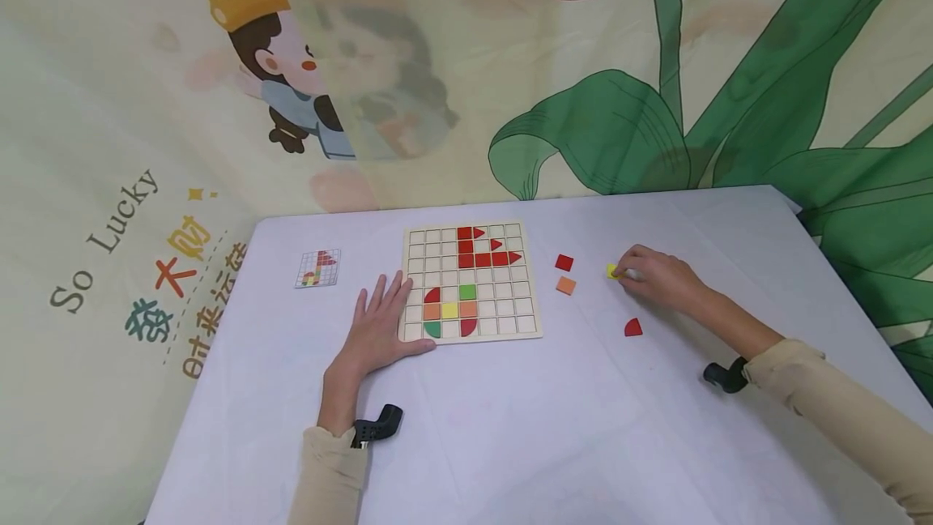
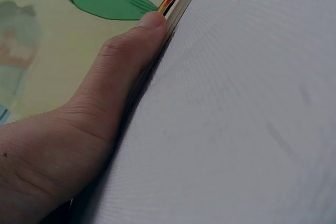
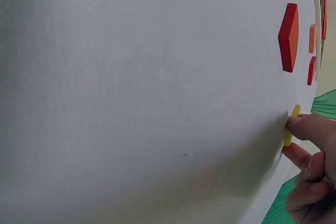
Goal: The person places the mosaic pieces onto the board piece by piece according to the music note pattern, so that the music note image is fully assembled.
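In the head view my right hand [image 1: 663, 278] is at the right of the table, its thumb and a finger pinching a small yellow square tile [image 1: 611, 271]. The right wrist view shows the yellow tile [image 3: 288, 139] between those fingertips, tilted near the cloth. My left hand [image 1: 377, 332] rests with fingers spread at the near left corner of a wooden grid board [image 1: 504, 307]. Its thumb touches the board's near edge in the left wrist view. On the board are red squares and triangles at the top, and red, orange, yellow and green pieces lower left.
Between the board and my right hand lie a red square tile [image 1: 564, 262] and an orange square tile [image 1: 565, 286]. A red quarter-round tile [image 1: 632, 328] lies nearer. A pattern card [image 1: 317, 268] lies left of the board on the white tablecloth [image 1: 510, 428].
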`<state>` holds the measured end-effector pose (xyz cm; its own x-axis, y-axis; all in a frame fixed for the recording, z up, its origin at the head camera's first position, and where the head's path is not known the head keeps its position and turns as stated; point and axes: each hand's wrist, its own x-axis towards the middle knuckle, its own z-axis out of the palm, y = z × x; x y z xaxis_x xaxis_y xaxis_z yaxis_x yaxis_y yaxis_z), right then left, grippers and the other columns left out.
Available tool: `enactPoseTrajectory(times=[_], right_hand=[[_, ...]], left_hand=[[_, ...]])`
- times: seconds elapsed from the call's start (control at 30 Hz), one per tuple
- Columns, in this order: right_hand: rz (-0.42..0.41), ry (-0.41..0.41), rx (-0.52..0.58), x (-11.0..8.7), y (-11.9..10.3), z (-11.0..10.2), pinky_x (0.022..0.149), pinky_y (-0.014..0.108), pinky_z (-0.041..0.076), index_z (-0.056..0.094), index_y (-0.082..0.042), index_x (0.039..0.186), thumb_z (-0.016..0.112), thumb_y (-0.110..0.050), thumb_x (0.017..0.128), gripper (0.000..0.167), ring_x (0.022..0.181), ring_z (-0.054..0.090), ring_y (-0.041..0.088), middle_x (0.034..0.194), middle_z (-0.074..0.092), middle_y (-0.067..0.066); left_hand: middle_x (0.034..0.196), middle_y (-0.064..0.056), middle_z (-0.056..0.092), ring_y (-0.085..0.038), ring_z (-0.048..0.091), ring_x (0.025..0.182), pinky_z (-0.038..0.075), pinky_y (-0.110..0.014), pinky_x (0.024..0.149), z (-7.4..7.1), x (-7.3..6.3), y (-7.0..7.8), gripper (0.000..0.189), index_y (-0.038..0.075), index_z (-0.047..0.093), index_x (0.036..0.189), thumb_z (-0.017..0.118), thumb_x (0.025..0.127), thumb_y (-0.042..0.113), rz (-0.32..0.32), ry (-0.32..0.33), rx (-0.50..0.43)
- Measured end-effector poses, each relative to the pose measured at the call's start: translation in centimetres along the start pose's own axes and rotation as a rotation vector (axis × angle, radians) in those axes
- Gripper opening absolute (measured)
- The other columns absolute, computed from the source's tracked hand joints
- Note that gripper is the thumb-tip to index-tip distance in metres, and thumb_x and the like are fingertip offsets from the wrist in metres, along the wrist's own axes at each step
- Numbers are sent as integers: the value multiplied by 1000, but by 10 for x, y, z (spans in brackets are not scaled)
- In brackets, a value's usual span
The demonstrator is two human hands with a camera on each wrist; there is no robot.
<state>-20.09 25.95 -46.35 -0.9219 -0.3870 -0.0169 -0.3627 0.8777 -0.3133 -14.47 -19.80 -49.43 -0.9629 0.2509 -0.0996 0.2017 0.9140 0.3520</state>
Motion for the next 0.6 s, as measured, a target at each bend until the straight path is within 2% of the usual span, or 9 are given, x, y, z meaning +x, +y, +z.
enactPoseTrajectory(times=[0.37, 0.47, 0.6], right_hand=[[-35, 31, 1, 5, 4, 0, 77, 41, 59, 75, -7, 101, 76, -9, 80, 21, 95, 66, 29, 100, 65, 11], [-55, 65, 5, 13, -6, -2, 76, 39, 59, 75, -8, 102, 75, -10, 80, 22, 93, 65, 27, 100, 66, 11], [-121, 70, 35, 29, -38, -3, 73, 35, 58, 76, -10, 101, 74, -12, 80, 21, 90, 64, 25, 101, 65, 9]], left_hand=[[166, -6, 9, -32, 0, 153, 0, -58, 122, 0, 1, 1, 113, 16, 16, 157, 70, 72, 67, -1, -6, -7], [166, -6, 8, -32, 0, 153, 0, -58, 122, 0, 1, 1, 113, 16, 16, 157, 70, 72, 67, -1, -7, -6], [166, -7, 9, -33, 0, 153, 1, -59, 121, 0, 0, 1, 113, 16, 16, 157, 70, 72, 67, -8, -10, -3]])
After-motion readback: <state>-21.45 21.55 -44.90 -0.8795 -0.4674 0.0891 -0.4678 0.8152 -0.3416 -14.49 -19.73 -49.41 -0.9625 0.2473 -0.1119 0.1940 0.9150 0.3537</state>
